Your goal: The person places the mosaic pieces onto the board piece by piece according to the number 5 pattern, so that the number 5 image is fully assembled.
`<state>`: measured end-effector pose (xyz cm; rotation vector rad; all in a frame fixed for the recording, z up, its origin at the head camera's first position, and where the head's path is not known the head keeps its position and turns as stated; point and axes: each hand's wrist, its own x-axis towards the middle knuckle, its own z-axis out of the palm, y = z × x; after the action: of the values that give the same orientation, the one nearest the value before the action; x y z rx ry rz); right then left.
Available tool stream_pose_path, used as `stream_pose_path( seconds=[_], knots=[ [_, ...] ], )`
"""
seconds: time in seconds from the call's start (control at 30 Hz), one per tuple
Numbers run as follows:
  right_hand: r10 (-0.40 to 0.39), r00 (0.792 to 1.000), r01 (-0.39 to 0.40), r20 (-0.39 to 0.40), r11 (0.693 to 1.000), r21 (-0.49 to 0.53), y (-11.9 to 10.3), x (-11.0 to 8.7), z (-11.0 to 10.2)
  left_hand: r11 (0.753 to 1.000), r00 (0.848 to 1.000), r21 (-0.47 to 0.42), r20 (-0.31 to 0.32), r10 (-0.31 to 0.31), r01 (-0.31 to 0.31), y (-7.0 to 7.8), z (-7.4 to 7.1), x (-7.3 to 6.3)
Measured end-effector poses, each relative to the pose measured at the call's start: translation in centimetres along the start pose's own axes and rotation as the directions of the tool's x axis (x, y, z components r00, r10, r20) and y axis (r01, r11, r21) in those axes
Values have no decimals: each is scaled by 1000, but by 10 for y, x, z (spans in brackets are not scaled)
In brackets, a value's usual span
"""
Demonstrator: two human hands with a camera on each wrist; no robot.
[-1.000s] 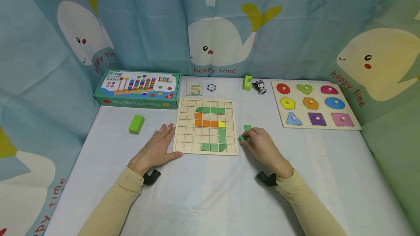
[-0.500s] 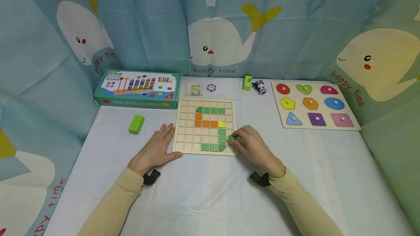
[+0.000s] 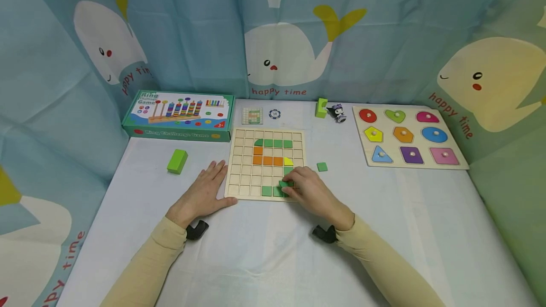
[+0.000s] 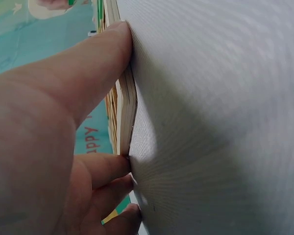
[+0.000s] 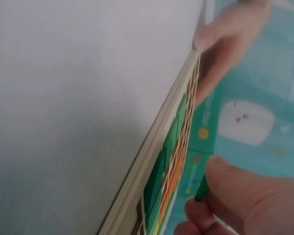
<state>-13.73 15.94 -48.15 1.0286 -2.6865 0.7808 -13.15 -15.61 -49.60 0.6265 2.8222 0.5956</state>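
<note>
A wooden grid board (image 3: 247, 179) lies on the table, with green, orange and yellow tiles set in some of its squares. Along its left side rests my left hand (image 3: 204, 193), fingers spread; in the left wrist view the thumb and fingertips touch the board's edge (image 4: 126, 115). My right hand (image 3: 313, 191) is over the board's lower right part, pinching a small green tile (image 5: 201, 189) between thumb and fingers. That hand covers some of the green tiles beneath it. A loose green square tile (image 3: 322, 167) lies on the cloth right of the board.
A Ring Challenge Game box (image 3: 179, 116) and a green block (image 3: 177, 161) stand at left. Behind the board lie a pattern card (image 3: 252, 116) and a round chip (image 3: 275, 114). A notched green block (image 3: 322, 108), a small figurine (image 3: 339, 112) and a shape puzzle (image 3: 411, 139) occupy the right.
My right hand has lifted a green tile from the cloth and carried it left over the board, uncovering the loose green square tile. The left hand has stayed still.
</note>
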Motion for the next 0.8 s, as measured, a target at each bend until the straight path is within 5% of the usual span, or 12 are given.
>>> stream_pose_path(
  seconds=[0.57,0.8],
  knots=[
    [-100,995,100,24,995,1,-22,27,22,1000,1000,3,11,-1,1,-1,-2,0],
    [-79,995,79,63,997,5,-26,37,29,1000,1000,1,14,1,-1,-1,-3,0]
  ],
)
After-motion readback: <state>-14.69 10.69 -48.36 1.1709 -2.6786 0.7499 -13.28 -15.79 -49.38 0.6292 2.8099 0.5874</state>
